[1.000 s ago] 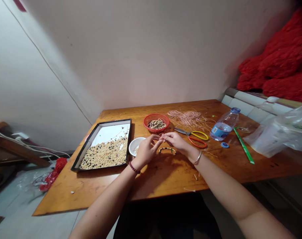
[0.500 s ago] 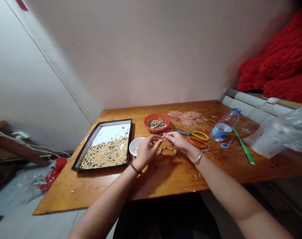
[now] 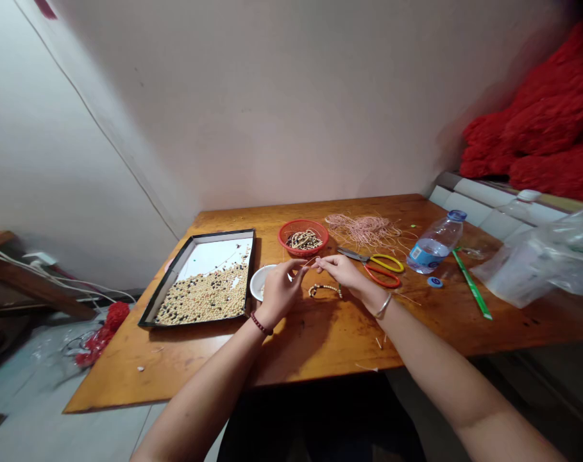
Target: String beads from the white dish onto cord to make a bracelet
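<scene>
My left hand (image 3: 280, 285) is closed in a pinch on a thin pinkish cord (image 3: 311, 262). Facing it, my right hand (image 3: 344, 273) pinches the same cord, a short length of which spans the gap between the fingertips. Just beneath hangs a beaded bracelet (image 3: 330, 291) of pale beads with some dark ones; the fingers hide how it joins the cord. A small white bowl (image 3: 256, 285) stands partly behind my left hand. Beyond the hands is a red plastic basket (image 3: 286, 249) with beaded strands inside.
On the left lies a black-edged tray (image 3: 253, 256) of loose beads. Scissors (image 3: 386, 263) with yellow and orange handles, a heap of pink cord (image 3: 363, 229), a water bottle (image 3: 433, 247), a blue cap (image 3: 435, 282), a green strip (image 3: 471, 283) and a plastic bag (image 3: 517, 263) occupy the right side.
My fingertips have drawn slightly apart, so more cord shows between them. The bracelet below has shifted and changed shape a little.
</scene>
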Action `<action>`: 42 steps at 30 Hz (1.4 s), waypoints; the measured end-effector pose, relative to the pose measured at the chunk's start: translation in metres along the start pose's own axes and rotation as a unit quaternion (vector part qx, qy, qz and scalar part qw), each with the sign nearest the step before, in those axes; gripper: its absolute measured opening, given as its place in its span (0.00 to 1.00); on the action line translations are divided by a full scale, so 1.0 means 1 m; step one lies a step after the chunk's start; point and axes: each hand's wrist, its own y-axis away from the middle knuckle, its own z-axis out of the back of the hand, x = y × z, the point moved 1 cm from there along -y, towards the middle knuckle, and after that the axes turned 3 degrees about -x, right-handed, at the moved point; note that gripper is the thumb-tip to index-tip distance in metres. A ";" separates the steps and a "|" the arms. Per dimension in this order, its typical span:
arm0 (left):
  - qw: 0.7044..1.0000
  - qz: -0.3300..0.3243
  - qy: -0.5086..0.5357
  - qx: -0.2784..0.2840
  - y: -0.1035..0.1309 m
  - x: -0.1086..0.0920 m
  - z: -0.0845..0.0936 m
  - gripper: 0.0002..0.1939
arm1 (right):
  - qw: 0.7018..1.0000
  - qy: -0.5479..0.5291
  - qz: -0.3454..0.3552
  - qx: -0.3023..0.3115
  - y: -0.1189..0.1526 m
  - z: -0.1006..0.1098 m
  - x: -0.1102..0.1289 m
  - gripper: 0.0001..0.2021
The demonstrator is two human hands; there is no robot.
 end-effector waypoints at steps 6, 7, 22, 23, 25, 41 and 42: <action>0.987 0.015 0.093 0.127 0.001 -0.004 -0.004 0.14 | 0.999 -0.029 0.003 0.030 -0.001 -0.002 -0.005 0.22; 0.985 0.016 0.095 0.142 0.003 -0.004 -0.006 0.14 | 0.999 -0.034 0.000 0.034 -0.001 -0.002 -0.006 0.22; 0.978 0.079 0.131 0.143 0.004 0.008 -0.016 0.15 | 0.999 -0.027 -0.008 0.033 0.000 -0.006 -0.010 0.21; 0.977 0.082 0.134 0.142 0.004 0.008 -0.016 0.15 | 0.999 -0.025 -0.011 0.032 0.000 -0.007 -0.009 0.21; 0.973 0.094 0.152 0.148 0.005 0.008 -0.016 0.16 | 0.999 -0.023 -0.013 0.029 0.001 -0.007 -0.006 0.20; 0.983 0.108 0.101 0.109 0.009 0.008 -0.016 0.17 | 0.998 -0.020 0.053 0.017 0.003 -0.009 0.001 0.21; 0.985 0.094 0.088 0.111 0.008 0.007 -0.015 0.14 | 0.998 -0.021 0.057 0.013 0.003 -0.009 0.002 0.21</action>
